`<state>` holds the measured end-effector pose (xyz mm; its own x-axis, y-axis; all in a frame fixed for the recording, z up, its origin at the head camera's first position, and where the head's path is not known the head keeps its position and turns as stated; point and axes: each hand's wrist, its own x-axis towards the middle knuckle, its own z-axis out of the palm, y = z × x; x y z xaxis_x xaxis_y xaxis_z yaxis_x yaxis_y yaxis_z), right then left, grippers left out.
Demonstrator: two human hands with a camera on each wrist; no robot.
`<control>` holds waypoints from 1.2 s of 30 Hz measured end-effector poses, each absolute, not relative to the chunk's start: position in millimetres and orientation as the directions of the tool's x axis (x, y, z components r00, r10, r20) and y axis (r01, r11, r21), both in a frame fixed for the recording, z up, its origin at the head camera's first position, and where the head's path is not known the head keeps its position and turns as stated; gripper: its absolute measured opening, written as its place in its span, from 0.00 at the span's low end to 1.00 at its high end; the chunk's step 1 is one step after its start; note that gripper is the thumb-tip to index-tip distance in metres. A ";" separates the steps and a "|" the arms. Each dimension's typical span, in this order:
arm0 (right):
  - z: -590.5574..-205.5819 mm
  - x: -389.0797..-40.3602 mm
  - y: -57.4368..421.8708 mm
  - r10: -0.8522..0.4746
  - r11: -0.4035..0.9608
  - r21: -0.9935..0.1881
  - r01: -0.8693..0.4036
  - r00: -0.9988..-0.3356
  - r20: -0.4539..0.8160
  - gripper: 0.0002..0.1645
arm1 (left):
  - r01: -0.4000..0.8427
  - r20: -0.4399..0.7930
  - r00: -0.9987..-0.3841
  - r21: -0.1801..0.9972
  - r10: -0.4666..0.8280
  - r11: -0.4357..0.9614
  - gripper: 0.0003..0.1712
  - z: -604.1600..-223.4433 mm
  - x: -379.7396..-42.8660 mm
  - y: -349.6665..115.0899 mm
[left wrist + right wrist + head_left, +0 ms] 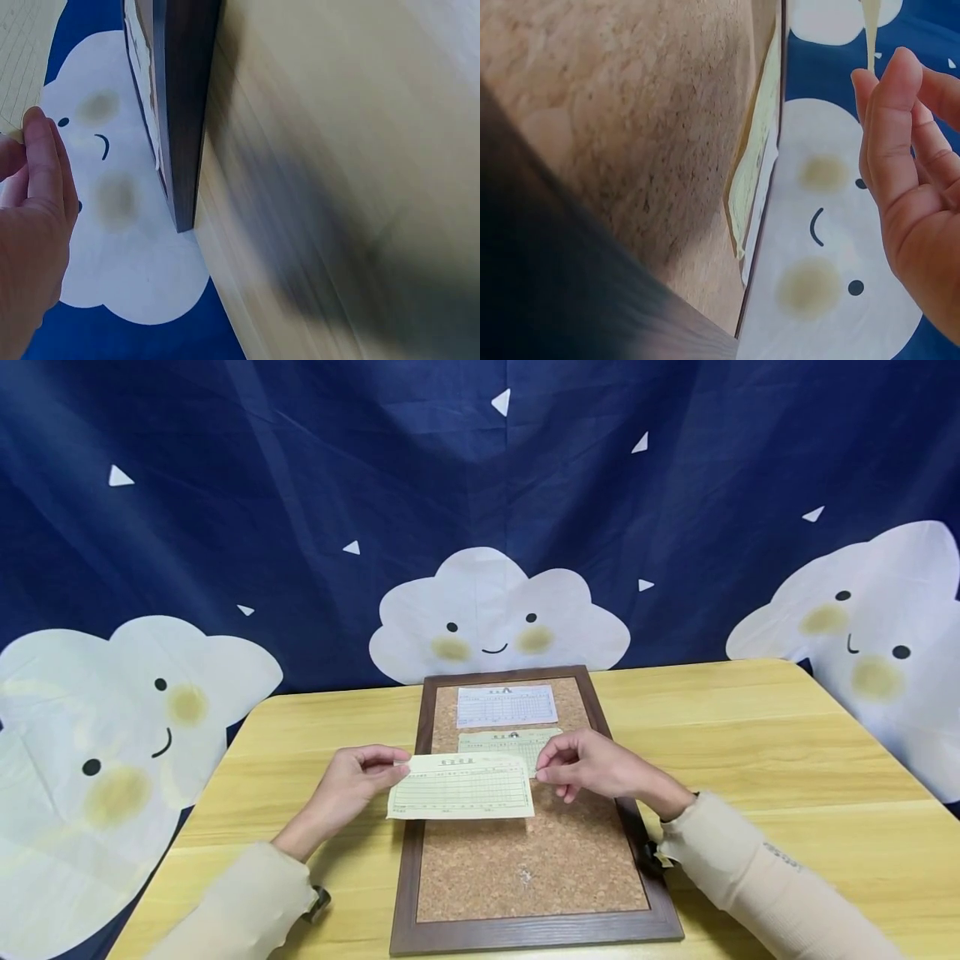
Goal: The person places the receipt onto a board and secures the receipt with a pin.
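A pale yellow printed form slip point(461, 789) is held up above the cork board point(540, 852). My left hand point(360, 777) pinches its left edge between thumb and fingers, also seen in the left wrist view. At the slip's right edge is my right hand point(592, 764); in the right wrist view, its thumb and index fingertips meet the slip's edge point(871, 34). Behind it, a pale green form point(506, 743) lies on the board, partly covered, with a small pin-like thing point(514, 736) at its top. Farther up is a white form point(506, 708) with a similar one.
A dark brown frame point(536, 933) surrounds the cork. Small shiny clear bits point(525, 877) lie on its lower part. The board rests on a light wood table point(750, 752). Behind hangs a blue curtain point(420, 460) with cloud prints.
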<state>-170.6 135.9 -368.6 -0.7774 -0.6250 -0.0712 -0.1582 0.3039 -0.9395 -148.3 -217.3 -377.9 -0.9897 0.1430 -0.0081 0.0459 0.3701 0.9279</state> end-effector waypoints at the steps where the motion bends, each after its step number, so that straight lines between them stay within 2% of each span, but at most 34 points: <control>1: -368.9 -170.4 135.2 -0.623 0.304 -0.940 -0.154 -0.778 -0.074 0.05 | 0.046 -0.008 -0.990 0.929 0.143 0.366 0.14 -378.7 -148.8 -215.9; 24: -371.7 -168.4 136.2 -0.601 0.284 -0.947 -0.147 -0.797 -0.057 0.05 | 0.043 -0.003 -0.990 0.947 0.144 0.319 0.13 -386.2 -151.9 -196.2; 36: -373.3 -169.8 142.9 -0.578 0.295 -0.946 -0.135 -0.813 -0.065 0.04 | -0.001 -0.063 -0.963 0.973 0.263 0.230 0.21 -385.6 -149.8 -193.1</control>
<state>-169.8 142.9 -373.3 -0.8131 -0.5785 -0.0648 -0.1345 0.2951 -0.9459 -149.8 -193.1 -385.6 -0.9628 0.2629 -0.0627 -0.0006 0.2300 0.9732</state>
